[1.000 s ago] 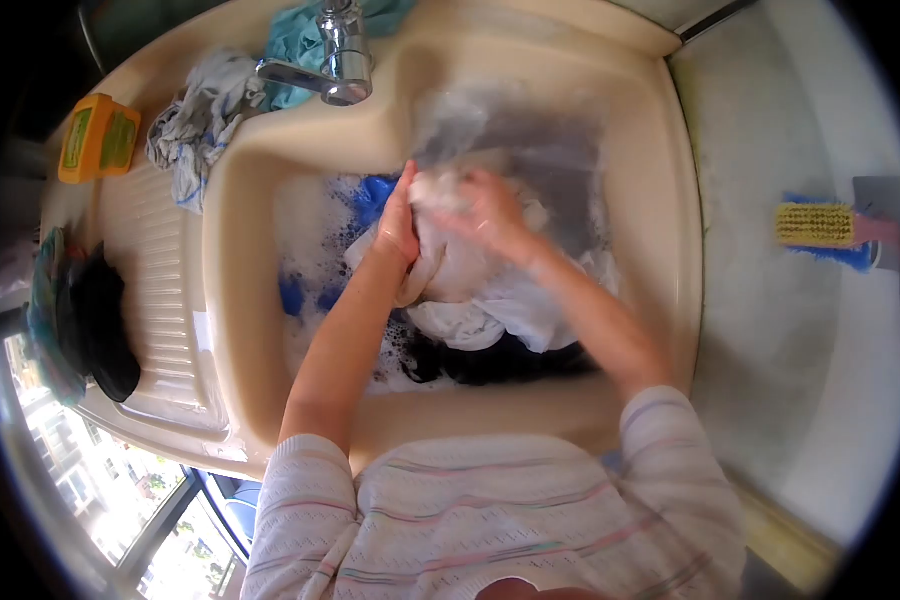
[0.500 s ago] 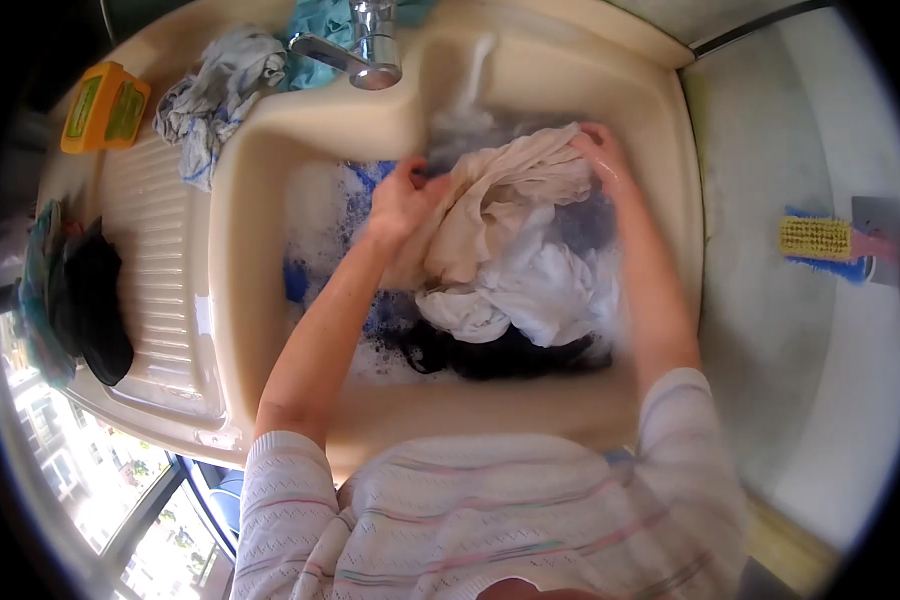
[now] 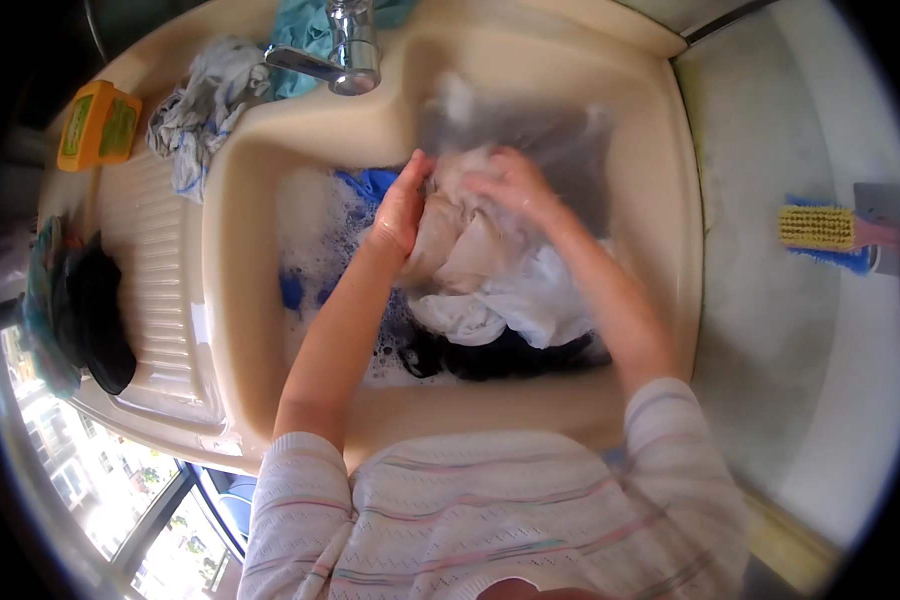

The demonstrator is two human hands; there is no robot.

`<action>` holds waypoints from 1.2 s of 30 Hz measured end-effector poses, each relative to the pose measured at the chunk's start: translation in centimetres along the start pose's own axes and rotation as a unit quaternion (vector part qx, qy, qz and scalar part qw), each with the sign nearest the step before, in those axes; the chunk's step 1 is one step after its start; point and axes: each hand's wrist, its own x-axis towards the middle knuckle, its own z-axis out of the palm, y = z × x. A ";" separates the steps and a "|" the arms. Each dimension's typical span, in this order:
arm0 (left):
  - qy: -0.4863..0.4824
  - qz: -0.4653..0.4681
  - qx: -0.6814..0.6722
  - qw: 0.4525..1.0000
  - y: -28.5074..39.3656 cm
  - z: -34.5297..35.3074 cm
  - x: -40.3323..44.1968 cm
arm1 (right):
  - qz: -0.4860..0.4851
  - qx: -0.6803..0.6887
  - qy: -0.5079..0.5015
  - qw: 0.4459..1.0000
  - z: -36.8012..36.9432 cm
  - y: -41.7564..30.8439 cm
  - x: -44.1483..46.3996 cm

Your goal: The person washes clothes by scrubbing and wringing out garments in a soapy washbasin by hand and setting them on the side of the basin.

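Beige cloth (image 3: 475, 245) is bunched up in the beige sink (image 3: 655, 250), between my two hands. My left hand (image 3: 404, 205) is closed on its left edge, thumb side up. On the upper right, my right hand (image 3: 513, 183) grips the same cloth with bent fingers, slightly blurred. White cloth (image 3: 535, 305) lies just below it, and black cloth (image 3: 510, 358) sits under that in sudsy water. Blue cloth (image 3: 370, 184) shows among the foam left of my left hand.
A chrome faucet (image 3: 352, 50) overhangs the sink's back edge. Left of the basin are an orange bottle (image 3: 100, 125), a grey-white cloth (image 3: 210, 105), teal cloth (image 3: 302, 35) and dark cloth (image 3: 98, 320). A yellow-bristled brush (image 3: 816, 228) hangs at the right.
Half a second ago the beige cloth was spread between hands held far apart. My right hand has come left toward my left hand, and the cloth is now gathered between them.
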 end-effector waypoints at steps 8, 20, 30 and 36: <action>0.122 0.141 0.295 0.937 -4.0 0.1 -1.1 | 0.059 0.012 0.219 0.974 5.3 -5.4 -0.8; 0.110 0.251 0.789 0.550 0.5 1.6 -2.7 | 0.209 0.303 0.033 0.929 -13.2 5.2 -3.0; -0.019 0.045 0.129 0.990 1.4 -2.0 -0.3 | 0.236 0.270 0.008 0.933 -8.8 3.6 -1.6; -0.036 -0.041 0.025 0.998 0.1 -0.1 0.4 | -0.010 -0.079 0.018 0.997 -0.6 -4.2 -1.6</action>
